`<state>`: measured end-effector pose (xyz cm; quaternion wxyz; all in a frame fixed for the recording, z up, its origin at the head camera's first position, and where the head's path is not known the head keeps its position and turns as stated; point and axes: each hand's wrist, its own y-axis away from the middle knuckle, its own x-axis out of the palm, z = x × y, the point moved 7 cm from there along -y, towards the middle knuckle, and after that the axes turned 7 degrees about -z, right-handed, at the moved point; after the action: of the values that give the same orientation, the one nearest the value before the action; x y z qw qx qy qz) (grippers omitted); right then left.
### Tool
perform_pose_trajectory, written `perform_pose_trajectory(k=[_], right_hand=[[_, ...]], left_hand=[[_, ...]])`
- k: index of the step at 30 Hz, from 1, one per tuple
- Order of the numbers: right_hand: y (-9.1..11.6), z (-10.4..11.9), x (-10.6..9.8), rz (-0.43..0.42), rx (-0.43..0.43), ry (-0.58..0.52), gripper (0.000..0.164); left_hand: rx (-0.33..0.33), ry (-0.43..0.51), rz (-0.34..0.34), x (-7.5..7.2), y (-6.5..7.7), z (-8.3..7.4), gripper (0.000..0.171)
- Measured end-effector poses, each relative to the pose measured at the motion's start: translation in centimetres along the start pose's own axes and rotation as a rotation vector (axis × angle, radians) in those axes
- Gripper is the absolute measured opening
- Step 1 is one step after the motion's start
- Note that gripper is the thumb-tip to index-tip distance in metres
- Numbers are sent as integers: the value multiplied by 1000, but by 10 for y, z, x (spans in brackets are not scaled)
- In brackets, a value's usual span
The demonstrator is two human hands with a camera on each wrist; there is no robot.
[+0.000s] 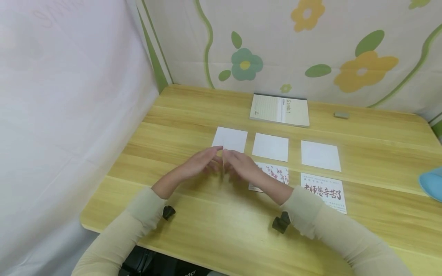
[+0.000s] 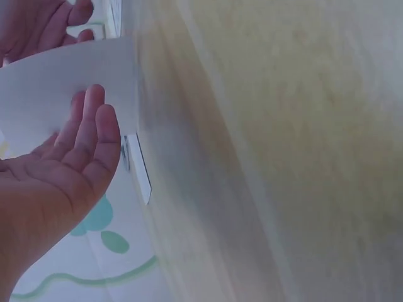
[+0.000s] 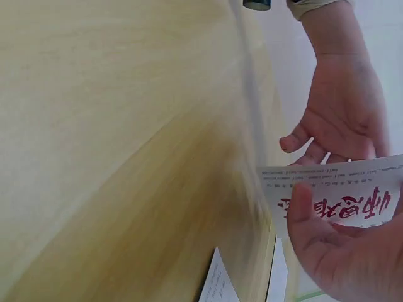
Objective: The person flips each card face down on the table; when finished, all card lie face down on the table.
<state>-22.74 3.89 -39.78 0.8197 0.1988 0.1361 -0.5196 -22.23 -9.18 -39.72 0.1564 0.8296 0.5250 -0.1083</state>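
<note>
From my distant seat I watch one printed card [image 3: 343, 182] standing upright between the left hand [image 1: 202, 161] and the right hand [image 1: 243, 165], its lower edge at the table [image 1: 207, 222]. On both hands the fingers are rather straight and relaxed, one hand on each side. Just behind, a white card [image 1: 230, 138] lies flat.

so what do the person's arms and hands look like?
Both arms wear long, plain cream sleeves ending in wide cuffs. A small black device sits at each wrist. The left hand and right hand are ungloved; no cables or markings show.
</note>
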Motion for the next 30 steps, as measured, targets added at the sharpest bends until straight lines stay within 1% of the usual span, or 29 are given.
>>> perform_pose_trajectory(k=[2,4,7,10,13,16,20,24,25,27,30], right_hand=[[1,0,-2,5,21,-91,69],[2,2,-3,18,34,-204,66],[5,7,-6,27,31,-299,62],[8,9,-11,-2,13,-323,61],[11,10,-19,-58,-32,-343,59],[13,10,-27,-129,-82,-362,58],[13,7,-35,-218,-121,-355,60],[13,2,-40,-284,-164,-326,66],[14,2,-41,-297,-182,-304,67],[14,1,-42,-315,-215,-248,63],[15,-2,-40,-316,-236,-141,48]], left_hand=[[10,9,9,2,0,2,48],[12,31,6,4,0,4,49],[20,49,-1,6,1,5,55],[31,12,-39,5,-1,3,58],[30,-47,-109,0,-3,3,60],[-9,-75,-181,-7,-5,7,58],[-60,-47,-229,-14,-3,13,57],[-50,-25,-269,-20,-1,13,54],[-45,-27,-281,-22,0,13,52],[-36,-42,-302,-25,1,13,49],[-27,-85,-312,-29,3,14,43]])
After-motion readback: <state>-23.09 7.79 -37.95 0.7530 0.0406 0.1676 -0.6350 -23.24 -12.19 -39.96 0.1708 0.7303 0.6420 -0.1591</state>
